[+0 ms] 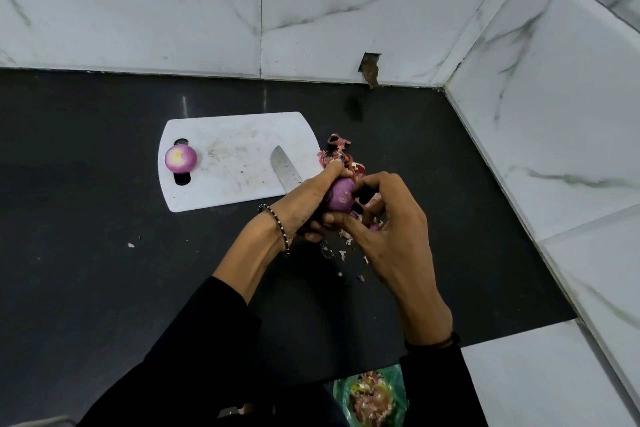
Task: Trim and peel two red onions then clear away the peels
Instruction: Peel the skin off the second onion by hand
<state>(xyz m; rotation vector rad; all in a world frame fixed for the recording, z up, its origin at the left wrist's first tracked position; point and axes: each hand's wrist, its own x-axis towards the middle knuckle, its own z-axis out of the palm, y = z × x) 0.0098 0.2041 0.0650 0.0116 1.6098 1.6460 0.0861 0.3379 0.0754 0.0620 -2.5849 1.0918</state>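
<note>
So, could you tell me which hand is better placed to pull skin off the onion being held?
Right. The left hand wraps the onion and steadies it, while the right hand has thumb and forefinger at its exposed side, probably able to pull skin away.

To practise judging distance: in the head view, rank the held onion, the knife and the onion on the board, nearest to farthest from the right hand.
1. Held onion: at the fingers of the right hand.
2. Knife: leftward, at the right end of the board.
3. Board onion: the board's far left end.
</note>
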